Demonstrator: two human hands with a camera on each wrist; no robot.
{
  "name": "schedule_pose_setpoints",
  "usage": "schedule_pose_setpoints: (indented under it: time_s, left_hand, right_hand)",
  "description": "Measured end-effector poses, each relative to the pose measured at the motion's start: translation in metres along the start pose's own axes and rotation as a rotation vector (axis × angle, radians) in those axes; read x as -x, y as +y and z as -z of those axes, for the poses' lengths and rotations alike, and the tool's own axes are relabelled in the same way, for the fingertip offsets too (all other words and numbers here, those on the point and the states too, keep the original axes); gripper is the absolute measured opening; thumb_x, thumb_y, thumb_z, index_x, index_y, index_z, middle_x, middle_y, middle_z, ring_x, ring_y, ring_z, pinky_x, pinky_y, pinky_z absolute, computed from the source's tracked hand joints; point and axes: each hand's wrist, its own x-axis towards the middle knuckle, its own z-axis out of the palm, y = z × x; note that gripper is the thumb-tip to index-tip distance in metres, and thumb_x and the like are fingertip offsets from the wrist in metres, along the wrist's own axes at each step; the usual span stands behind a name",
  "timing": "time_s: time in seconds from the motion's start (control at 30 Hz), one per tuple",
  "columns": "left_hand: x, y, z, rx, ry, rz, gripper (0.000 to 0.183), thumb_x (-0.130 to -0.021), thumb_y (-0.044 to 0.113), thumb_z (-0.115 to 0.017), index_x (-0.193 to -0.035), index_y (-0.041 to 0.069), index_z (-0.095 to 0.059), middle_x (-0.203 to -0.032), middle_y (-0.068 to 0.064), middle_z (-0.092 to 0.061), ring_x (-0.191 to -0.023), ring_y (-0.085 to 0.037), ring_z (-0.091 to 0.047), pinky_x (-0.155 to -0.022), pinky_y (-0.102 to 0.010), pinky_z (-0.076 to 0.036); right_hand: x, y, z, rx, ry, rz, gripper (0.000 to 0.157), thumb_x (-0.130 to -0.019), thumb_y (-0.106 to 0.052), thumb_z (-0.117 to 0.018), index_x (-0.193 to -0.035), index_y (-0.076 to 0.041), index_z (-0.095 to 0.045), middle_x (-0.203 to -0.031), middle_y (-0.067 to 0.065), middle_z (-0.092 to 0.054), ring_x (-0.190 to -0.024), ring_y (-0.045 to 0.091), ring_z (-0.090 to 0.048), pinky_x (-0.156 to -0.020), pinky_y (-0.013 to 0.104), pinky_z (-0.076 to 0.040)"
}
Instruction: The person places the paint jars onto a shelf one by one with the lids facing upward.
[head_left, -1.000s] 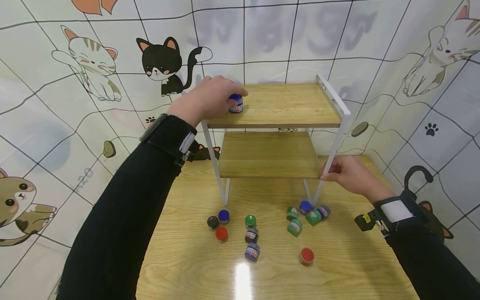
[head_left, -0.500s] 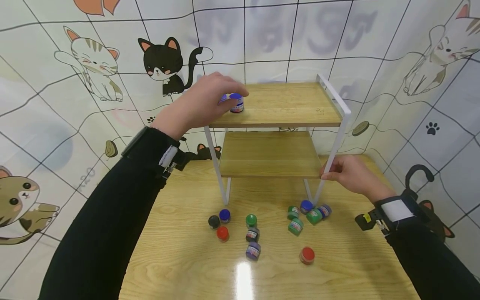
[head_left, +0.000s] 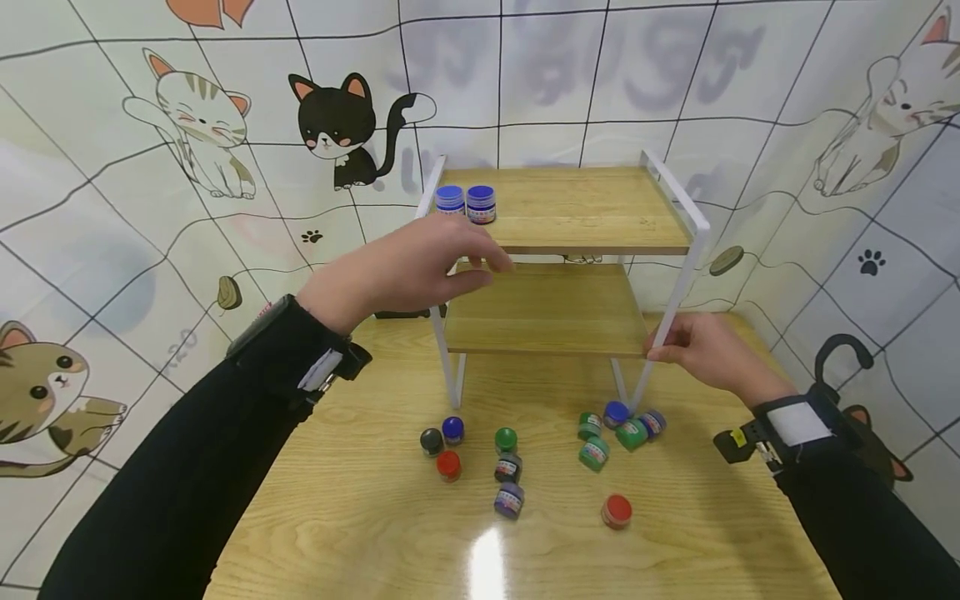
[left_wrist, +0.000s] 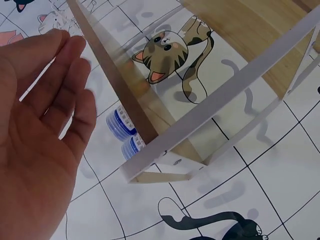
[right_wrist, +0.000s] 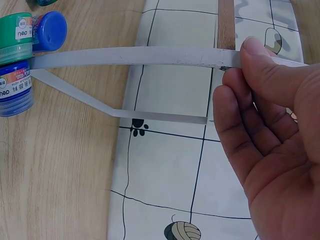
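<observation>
Standing side by side at the left end of the top shelf [head_left: 577, 208], near its front corner, are two squat, round jars with smooth blue lids: the left jar [head_left: 450, 197], its lower part hidden behind a hand in my head view, and the right jar [head_left: 481, 204]. I see the left hand [head_left: 412, 271] before that shelf's front edge, fingers gently curved and spread a little, holding nothing; my left wrist view shows the palm apart from both jars. I have the right hand [head_left: 697, 346] pinching the rack's [head_left: 678, 287] right front leg between thumb and bent fingers, by the front right corner of the lower shelf [head_left: 543, 308]. The frame is flat white bar, its legs slanting inward toward the desk; both shelves are wood-grained slabs.

Below, I count more jars on the pale, glossy, wood-grained desk [head_left: 360, 517]. Black [head_left: 431, 442], blue [head_left: 453, 429] and red [head_left: 448, 465] caps bunch near the left front leg; a green cap [head_left: 506, 439] leads a short row at the middle. By the right leg's foot, a green jar [head_left: 632, 434] lies on its side among others, and a red cap [head_left: 617, 511] sits alone nearer me. Behind the desk's back edge hangs a slightly rippled, cat-printed sheet [head_left: 555, 75].
</observation>
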Motion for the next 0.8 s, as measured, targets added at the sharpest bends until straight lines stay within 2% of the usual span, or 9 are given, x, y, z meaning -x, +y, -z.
schedule_pose_setpoints:
  time_s: [0.2, 0.43, 0.8]
  left_hand:
    - [0.004, 0.005, -0.012, 0.069, -0.07, -0.025, 0.021, -0.095, 0.013, -0.058, -0.114, 0.012, -0.067, -0.114, 0.001, -0.067, -0.097, -0.01, -0.06, -0.085, -0.03, -0.05]
    - [0.016, 0.006, -0.027, 0.142, -0.118, -0.002, 0.021, -0.094, 0.013, -0.059, -0.114, 0.012, -0.067, -0.112, 0.002, -0.067, -0.094, -0.009, -0.06, -0.085, -0.03, -0.051]
    - [0.041, -0.013, -0.058, 0.196, -0.132, 0.069, 0.019, -0.093, 0.015, -0.062, -0.11, 0.013, -0.069, -0.105, 0.002, -0.069, -0.089, -0.006, -0.06, -0.08, -0.034, -0.053]
  right_hand:
    - [0.001, 0.001, 0.0, 0.001, 0.008, 0.004, 0.004, -0.086, -0.011, -0.07, -0.089, -0.008, -0.071, -0.077, 0.002, -0.07, -0.076, 0.018, -0.065, -0.067, 0.036, -0.053]
    - [0.003, 0.001, 0.0, 0.004, 0.01, -0.002, 0.004, -0.086, -0.01, -0.069, -0.089, -0.008, -0.071, -0.078, 0.004, -0.07, -0.077, 0.018, -0.065, -0.068, 0.039, -0.053]
    - [0.002, 0.001, -0.001, -0.006, 0.024, -0.003, 0.005, -0.086, -0.012, -0.071, -0.089, -0.008, -0.072, -0.078, 0.005, -0.07, -0.077, 0.018, -0.065, -0.067, 0.036, -0.053]
